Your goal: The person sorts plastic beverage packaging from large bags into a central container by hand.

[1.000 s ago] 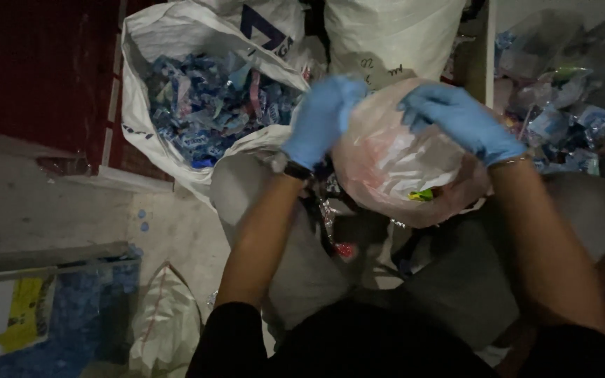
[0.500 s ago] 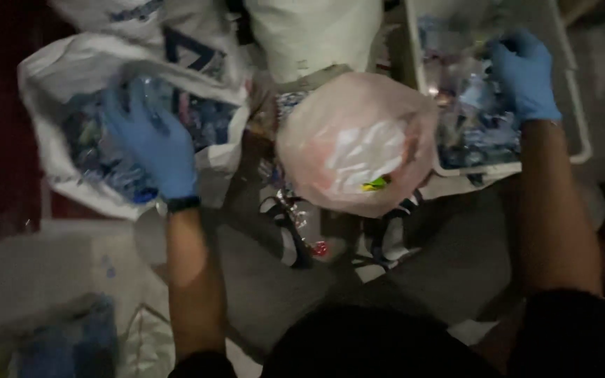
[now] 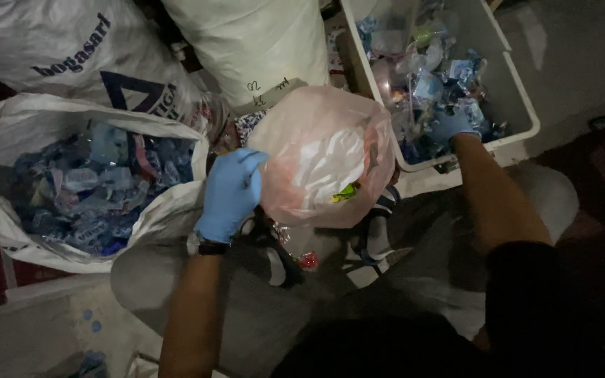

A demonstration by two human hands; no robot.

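A pink translucent plastic bag (image 3: 323, 154), stuffed with white and coloured scraps, sits between my knees. My left hand (image 3: 231, 192), in a blue glove, rests against the bag's left side, fingers curled onto it. My right hand (image 3: 451, 124), also in a blue glove, is down inside a white plastic bin (image 3: 512, 91) among a heap of clear and blue plastic wrappers (image 3: 428, 77); its fingers are partly buried, so what they grip is hidden.
An open white sack (image 3: 8, 133) at the left holds blue and clear plastic wrappers (image 3: 92, 182). Two more full white sacks (image 3: 260, 49) stand behind. My feet in sandals (image 3: 379, 238) and small scraps lie on the floor below the pink bag.
My left hand has come back from the open sack at the left to the side of the pink bag. My right hand has stayed in the white bin.
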